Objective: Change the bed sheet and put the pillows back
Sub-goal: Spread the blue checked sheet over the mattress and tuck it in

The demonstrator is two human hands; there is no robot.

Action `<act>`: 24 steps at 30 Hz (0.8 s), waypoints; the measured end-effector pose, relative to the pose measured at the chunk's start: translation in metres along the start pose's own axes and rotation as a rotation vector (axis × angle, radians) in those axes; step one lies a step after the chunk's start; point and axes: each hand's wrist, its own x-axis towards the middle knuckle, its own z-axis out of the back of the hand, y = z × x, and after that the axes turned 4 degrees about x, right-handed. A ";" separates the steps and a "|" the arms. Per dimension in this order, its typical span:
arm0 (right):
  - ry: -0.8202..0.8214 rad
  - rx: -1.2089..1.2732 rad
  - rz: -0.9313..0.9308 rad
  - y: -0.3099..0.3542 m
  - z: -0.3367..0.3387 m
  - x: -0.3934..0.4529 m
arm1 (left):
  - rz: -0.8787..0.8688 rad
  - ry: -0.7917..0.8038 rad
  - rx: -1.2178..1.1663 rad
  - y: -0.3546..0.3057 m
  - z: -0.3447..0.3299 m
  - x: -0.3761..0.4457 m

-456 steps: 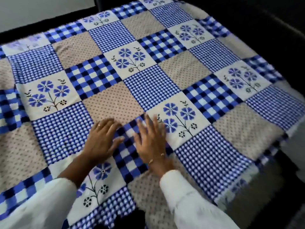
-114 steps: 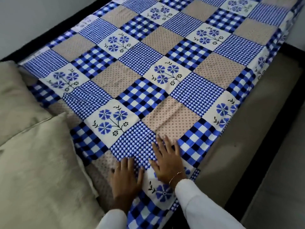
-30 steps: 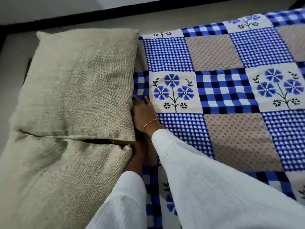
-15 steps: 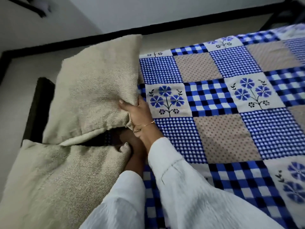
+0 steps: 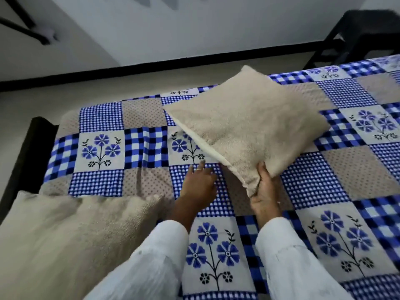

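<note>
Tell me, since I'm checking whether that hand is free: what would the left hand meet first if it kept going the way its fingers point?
The left hand points up-frame just above the patchwork bed sheet; likely the sheet's flower patch first, depth unclear.

A pale wall (image 5: 194, 29) runs behind the bed, with a black skirting strip (image 5: 151, 63) along its foot and beige floor (image 5: 65, 94) below. A dark stool (image 5: 365, 33) stands by the bed's far right corner. A dark bed frame (image 5: 28, 152) shows along the left edge.
</note>
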 end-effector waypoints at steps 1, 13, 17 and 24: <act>-0.038 -0.097 -0.064 -0.010 0.007 -0.008 | 0.074 -0.009 0.014 0.013 -0.001 -0.006; 0.278 -1.064 0.108 -0.175 -0.102 -0.064 | 0.559 -0.024 -0.214 0.231 -0.032 -0.063; 0.502 -1.615 0.330 -0.197 -0.178 -0.057 | 0.777 -0.100 -0.187 0.299 -0.043 -0.080; 0.555 -1.886 0.266 -0.292 -0.244 -0.072 | 1.008 -0.197 -0.314 0.388 -0.061 -0.092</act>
